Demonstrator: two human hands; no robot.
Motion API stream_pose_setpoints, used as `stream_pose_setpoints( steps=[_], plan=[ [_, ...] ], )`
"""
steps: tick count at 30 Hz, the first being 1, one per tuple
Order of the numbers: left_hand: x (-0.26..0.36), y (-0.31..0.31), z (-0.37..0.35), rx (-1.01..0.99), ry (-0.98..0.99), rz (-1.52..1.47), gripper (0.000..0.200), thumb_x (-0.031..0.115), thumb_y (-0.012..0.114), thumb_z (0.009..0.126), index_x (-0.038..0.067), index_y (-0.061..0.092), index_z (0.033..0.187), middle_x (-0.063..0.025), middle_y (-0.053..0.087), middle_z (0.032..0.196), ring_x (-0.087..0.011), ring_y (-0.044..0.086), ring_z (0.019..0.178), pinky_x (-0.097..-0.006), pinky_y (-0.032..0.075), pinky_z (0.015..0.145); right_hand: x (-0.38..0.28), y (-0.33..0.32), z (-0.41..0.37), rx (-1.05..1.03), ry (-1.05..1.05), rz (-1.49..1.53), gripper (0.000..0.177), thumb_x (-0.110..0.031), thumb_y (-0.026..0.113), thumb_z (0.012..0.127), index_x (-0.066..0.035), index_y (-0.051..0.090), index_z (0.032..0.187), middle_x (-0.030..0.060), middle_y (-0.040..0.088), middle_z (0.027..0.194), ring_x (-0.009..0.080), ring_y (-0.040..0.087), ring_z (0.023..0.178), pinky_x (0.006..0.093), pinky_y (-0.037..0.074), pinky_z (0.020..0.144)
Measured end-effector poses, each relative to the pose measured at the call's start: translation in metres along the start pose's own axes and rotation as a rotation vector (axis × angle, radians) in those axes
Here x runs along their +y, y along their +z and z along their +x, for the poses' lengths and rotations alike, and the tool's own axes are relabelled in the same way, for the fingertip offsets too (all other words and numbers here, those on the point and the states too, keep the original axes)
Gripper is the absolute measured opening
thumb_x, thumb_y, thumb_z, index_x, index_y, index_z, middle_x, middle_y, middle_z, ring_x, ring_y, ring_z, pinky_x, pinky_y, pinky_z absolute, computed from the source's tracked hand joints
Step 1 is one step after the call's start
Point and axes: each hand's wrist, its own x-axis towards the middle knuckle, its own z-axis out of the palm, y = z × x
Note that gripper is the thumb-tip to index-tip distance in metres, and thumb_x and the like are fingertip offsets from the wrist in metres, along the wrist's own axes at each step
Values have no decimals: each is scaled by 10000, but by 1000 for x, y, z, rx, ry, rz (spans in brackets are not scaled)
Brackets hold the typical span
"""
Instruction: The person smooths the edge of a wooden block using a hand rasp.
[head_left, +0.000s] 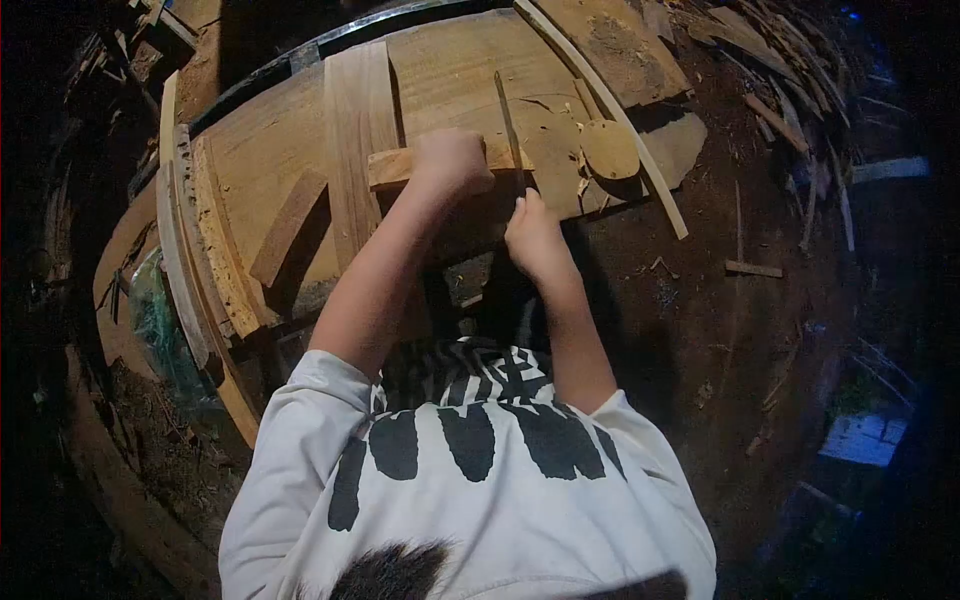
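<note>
My left hand [452,160] is closed in a fist over a short wooden block [392,168], which lies crosswise on the wooden work board [440,95]. To its right, my right hand [538,236] is wrapped round the near end of a long, thin, dark blade [508,115]. The blade points away from me and crosses the right end of the block; its handle is hidden in my fingers. A wide flat plank [358,110] runs lengthwise, just left of the block. Farther left, a shorter wooden piece [289,228] lies at a slant.
A rounded wooden piece [610,150] and wood shavings lie at the board's right. Long strips [640,150] flank it on the right and long planks [218,240] on the left. Scrap wood [775,65] is heaped at the far right. Green plastic [160,315] sits at the left.
</note>
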Motion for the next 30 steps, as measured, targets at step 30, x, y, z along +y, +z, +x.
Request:
stream_pose_setpoints(
  steps=[30],
  plan=[
    [-18,16,1,172,190,-6,444,428,550,749,24,656,901,-185,657,902,-313,645,850,-394,507,727,14,-13,-59,-81,74,6,263,-177,370,927,40,479,1028,324,559,952,486,515,944,499,435,788]
  ],
)
